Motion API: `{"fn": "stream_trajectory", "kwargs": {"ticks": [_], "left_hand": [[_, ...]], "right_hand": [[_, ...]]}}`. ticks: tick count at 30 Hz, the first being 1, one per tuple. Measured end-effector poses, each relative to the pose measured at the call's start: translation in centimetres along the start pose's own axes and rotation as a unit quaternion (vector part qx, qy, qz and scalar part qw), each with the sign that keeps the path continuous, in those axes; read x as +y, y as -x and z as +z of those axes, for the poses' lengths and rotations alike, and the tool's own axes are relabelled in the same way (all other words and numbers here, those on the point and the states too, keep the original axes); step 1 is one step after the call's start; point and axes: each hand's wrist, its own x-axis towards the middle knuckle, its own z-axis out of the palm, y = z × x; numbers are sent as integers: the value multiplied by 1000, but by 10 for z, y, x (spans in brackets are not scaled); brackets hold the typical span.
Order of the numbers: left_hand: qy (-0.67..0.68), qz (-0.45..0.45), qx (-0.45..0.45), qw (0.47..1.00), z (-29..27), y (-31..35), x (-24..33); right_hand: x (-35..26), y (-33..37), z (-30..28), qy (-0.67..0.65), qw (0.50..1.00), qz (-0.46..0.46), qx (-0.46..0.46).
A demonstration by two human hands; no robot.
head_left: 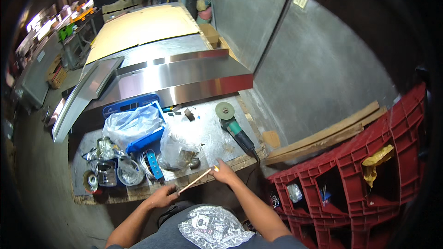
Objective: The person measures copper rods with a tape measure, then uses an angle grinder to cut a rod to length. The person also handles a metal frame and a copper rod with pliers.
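Observation:
A thin, pale stick (pixel 194 181) slants between my two hands in front of the bench's near edge. My left hand (pixel 163 197) is closed round its lower end, and my right hand (pixel 224 173) pinches the upper end. Something small and yellow shows at the right fingertips; what it is, I cannot make out. Beyond the right hand, an angle grinder (pixel 236 131) with a green-and-black body lies on the metal-topped bench (pixel 214 150). Left of it are a clear plastic bag (pixel 177 145) and a blue strip-like part (pixel 154 165) with wires beside it.
A blue crate (pixel 146 139) holds clear plastic. Jars (pixel 107 174) and a tape roll (pixel 92 182) crowd the bench's left corner. Bent sheet-metal pieces (pixel 184 76) lie across behind. Red plastic crates (pixel 341 170) and wooden planks (pixel 323 133) stand right. Crinkled plastic (pixel 212 226) lies against my body.

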Motion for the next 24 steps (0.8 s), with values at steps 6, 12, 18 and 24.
{"fn": "stream_trajectory", "kwargs": {"ticks": [6,12,18,24], "left_hand": [[132,-66,16,989,-44,-35,26],[125,-20,-25,992,-45,-74,14],[144,48,-117,981,-31,-124,23],[254,45,-170,951,-38,-160,67]], "right_hand": [[-42,-87,-31,-24,965,-121,231],[37,-132,-115,150,970,128,141],[51,-160,-115,-33,992,106,-60],[25,-114,-104,-324,942,84,30]]}}
